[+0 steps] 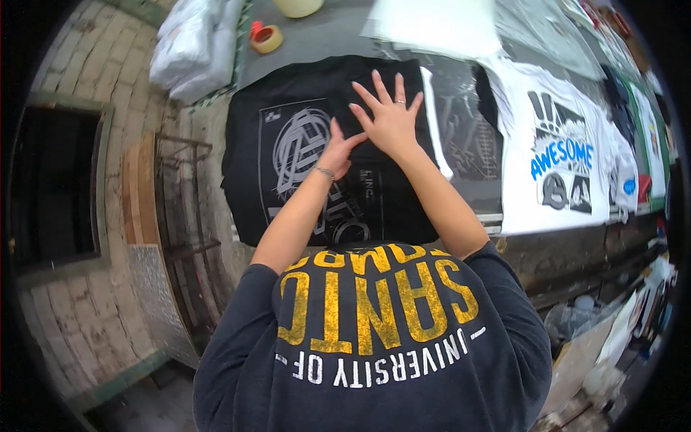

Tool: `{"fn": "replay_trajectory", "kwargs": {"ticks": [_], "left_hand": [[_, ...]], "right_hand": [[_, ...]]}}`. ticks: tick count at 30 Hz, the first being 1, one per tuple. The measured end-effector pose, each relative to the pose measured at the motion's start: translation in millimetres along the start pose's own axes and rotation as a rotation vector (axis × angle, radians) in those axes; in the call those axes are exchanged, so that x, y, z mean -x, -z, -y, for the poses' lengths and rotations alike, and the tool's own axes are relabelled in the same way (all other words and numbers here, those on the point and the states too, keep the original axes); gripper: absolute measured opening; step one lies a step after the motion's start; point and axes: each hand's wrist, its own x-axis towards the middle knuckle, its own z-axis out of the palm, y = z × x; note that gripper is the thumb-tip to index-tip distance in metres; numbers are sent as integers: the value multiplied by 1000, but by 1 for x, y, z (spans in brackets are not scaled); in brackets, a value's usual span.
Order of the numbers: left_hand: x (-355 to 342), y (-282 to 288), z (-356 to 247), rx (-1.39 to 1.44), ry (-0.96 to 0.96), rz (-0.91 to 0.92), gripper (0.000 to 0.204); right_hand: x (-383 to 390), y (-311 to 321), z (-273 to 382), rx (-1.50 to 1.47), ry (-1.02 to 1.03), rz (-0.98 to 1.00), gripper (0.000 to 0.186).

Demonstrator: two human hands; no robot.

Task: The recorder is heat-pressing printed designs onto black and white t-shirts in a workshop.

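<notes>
A black T-shirt with a large grey print lies spread on the table in front of me. My right hand rests flat on its upper right part, fingers spread wide, a ring on one finger. Just left of it, my left hand touches the shirt over the print, turned partly on its side. Its thumb points toward the right hand and one finger stretches away from me; the other fingers are hidden. Neither hand shows anything held. My forearms cover parts of the print.
To the right lies a white T-shirt with a blue and black print, beside clear plastic bags. White sheets lie at the back. Tape rolls, a pale tub and white plastic-wrapped bundles stand far left.
</notes>
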Motion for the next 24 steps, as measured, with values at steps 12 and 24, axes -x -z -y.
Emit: {"fn": "replay_trajectory", "kwargs": {"ticks": [12, 24], "left_hand": [[113, 299, 18, -382, -541, -768, 22], [30, 406, 98, -1047, -144, -299, 53]], "right_hand": [[12, -46, 11, 460, -36, 302, 57], [7, -85, 47, 440, -238, 281, 55]]}}
